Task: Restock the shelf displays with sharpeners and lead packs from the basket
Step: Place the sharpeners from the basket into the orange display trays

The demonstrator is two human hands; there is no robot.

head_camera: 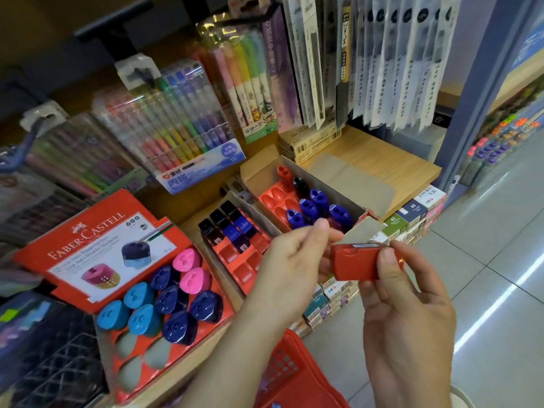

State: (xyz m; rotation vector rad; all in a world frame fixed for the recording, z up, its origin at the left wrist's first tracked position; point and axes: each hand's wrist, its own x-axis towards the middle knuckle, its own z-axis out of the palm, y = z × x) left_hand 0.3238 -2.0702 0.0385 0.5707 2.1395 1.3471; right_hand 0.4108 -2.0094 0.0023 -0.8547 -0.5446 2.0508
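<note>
**Red sharpener held over a half-filled shelf tray**

A person's right grip [406, 313] pinches a red sharpener [357, 262] at its right end, thumb on the front face. The left grip [291, 260] curls its fingers about the left end, so both are closed on the one piece. It hangs in the air just in front of the shelf [382, 163] edge and above the red basket [294, 375].

The small boxy body looks like light, stiff plastic, and its smooth faces would probably slide under a loose pinch. A hold across the short ends or the flat sides should serve, and it likely bears a firm push into a pocket. By shape, its home looks to be the middle tray [241, 269], where dark and blue block sharpeners [232, 228] stand beside several open red pockets.

The basket's contents are hidden, cut off by the frame edge and the forearms, and no lead packs can be made out. Whether the left thumb touches the sharpener cannot be told. The hands cover the near corner of the box of blue oval sharpeners [309, 207], and the small print on the shelf-front packs is too blurred to read.
</note>
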